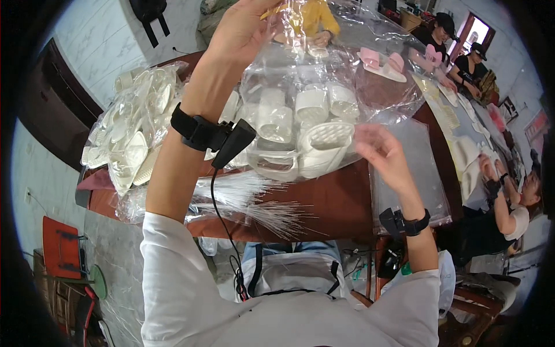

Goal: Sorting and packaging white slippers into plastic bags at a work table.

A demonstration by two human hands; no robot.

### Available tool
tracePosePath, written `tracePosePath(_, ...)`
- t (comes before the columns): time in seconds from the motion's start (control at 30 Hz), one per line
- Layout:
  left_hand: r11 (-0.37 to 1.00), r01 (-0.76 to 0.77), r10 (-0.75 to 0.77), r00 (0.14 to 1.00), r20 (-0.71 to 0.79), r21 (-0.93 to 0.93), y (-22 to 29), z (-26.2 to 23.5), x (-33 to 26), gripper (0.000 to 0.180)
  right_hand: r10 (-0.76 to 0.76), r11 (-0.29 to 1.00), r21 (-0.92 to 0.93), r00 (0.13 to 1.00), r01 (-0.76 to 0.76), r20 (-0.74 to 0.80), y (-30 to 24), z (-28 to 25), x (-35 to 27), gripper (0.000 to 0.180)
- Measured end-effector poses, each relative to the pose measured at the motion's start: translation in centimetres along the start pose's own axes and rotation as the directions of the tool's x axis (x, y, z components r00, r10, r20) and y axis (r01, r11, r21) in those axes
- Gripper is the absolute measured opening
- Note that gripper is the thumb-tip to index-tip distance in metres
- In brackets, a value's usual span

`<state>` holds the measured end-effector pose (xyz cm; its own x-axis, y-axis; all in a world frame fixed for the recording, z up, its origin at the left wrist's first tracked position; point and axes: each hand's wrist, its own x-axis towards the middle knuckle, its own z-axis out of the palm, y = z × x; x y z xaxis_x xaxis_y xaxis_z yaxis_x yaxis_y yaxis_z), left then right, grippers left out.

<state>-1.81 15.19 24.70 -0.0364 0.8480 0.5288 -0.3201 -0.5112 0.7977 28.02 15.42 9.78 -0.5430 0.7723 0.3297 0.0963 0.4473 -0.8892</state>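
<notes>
My left hand (251,29) is raised at the top, fingers closed on the gathered upper part of a clear plastic bag (399,95). White slippers (326,147) lie under and inside the film in front of me; exactly which are in the bag is hard to tell. My right hand (384,153) is beside the nearest white slipper, at its right, with the fingers blurred but apart and seemingly holding nothing. Whether they touch the bag cannot be made out. Beyond the slippers sits a pink pair of slippers (381,65), partly seen through the film.
Bagged white slippers (127,124) are heaped on the left of the brown table (341,205). Bundles of thin white ties (254,199) lie near its front edge. Flat clear bags (407,179) are stacked at right. Several people work around the table; a red chair (60,246) stands at left.
</notes>
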Motion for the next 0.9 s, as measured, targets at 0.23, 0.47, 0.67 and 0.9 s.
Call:
tracePosePath(0.23, 0.895, 0.018, 0.051, 0.988, -0.143, 0.446, 0.1, -3.0, -2.9, 0.036, 0.03, 0.97, 0.244, 0.977, 0.022, -0.21, 0.6, -2.2, 0.2, 0.018)
tracePosePath(0.47, 0.847, -0.211, -0.019, 0.905, 0.424, 0.487, -4.5, -0.4, -15.6, 0.116, -0.083, 0.977, 0.166, 0.959, 0.132, -0.27, 1.0, -4.1, 0.1, 0.016)
tracePosePath(0.67, 0.383, -0.086, -0.487, 0.827, 0.28, 0.92, -12.6, 0.9, -26.1, 0.115, -0.082, 0.984, 0.134, 0.972, 0.114, -0.221, 4.5, -5.3, -0.3, 0.021)
tracePosePath(0.9, 0.164, -0.166, -0.43, 0.875, 0.222, 0.972, -15.0, 1.7, -27.2, 0.089, 0.058, 0.974, 0.215, 0.834, 0.074, -0.548, 0.8, -9.5, -2.4, 0.022)
